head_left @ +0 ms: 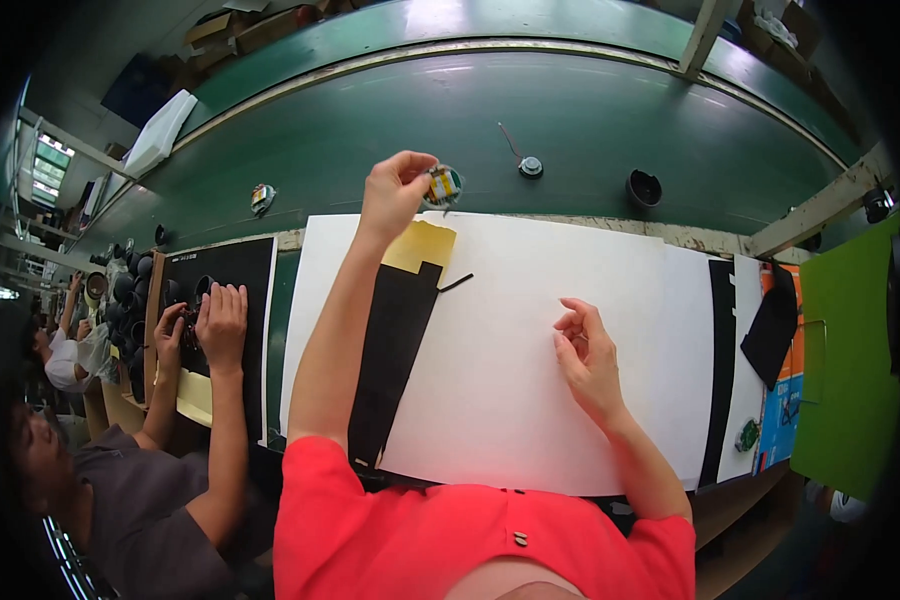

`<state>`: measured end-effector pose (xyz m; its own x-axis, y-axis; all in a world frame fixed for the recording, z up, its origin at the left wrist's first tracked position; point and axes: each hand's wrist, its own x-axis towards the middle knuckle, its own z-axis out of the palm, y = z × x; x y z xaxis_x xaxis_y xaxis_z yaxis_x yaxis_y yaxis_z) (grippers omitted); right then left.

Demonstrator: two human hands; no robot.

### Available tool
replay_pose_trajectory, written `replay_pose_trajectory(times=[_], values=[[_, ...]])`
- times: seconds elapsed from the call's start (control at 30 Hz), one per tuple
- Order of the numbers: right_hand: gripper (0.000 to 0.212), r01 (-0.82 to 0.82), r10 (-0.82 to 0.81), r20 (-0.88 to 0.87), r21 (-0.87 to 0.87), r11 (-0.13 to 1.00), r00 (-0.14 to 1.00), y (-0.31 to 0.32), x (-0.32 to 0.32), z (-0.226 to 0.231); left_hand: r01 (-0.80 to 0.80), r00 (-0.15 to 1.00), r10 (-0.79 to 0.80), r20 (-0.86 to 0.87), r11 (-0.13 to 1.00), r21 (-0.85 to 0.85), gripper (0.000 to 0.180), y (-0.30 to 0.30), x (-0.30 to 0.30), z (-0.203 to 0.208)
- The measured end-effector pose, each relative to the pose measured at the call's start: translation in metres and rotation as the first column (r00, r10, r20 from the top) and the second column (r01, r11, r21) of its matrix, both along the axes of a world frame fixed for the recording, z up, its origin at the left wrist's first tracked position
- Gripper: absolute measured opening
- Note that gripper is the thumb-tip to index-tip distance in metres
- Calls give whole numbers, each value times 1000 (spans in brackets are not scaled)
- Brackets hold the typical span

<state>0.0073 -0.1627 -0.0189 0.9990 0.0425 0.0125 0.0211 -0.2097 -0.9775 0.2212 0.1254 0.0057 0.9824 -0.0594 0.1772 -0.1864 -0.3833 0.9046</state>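
Overhead, we see a dark green conveyor belt (590, 110) w/ white paper sheet (530, 350) on the bench. Our left hand (395, 190) pinches a small round speaker part (443, 186) at 12 o'clock; right hand (588, 355), fingers loosely curled, rests on paper at 3. One black cup (644, 187), one wired disc (530, 166) on belt. Co-worker's hands (210, 325) at 9.

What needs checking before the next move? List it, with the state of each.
1. Left hand grips the small round part at the fingertips: ok.
2. Right hand is free, resting on the white sheet: ok.
3. Part is held over the green belt, past the sheet's far edge: ok.
4. Round part with wire and black cup lie apart from it: ok.
5. Co-worker's hands stay on their own black mat: ok.
6. Part's orientation: cannot tell.
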Motion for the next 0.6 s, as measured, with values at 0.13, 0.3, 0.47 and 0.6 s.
replay_pose_trajectory(times=[0.13,0.3,0.47,0.6], values=[[35,1,-1,-9,13,1000,1000,2,4,-1,-117,993,114,34,986,119,24,38,60,-34],[31,2,0,-56,42,999,998,5,5,3,-544,680,-11,733,662,514,19,38,53,-44],[29,29,-29,-23,28,999,999,1,5,-5,102,994,-108,-6,923,371,12,16,-39,14],[28,16,-16,-23,7,1000,1000,2,6,-2,200,976,-149,-160,901,384,9,20,-95,7]])
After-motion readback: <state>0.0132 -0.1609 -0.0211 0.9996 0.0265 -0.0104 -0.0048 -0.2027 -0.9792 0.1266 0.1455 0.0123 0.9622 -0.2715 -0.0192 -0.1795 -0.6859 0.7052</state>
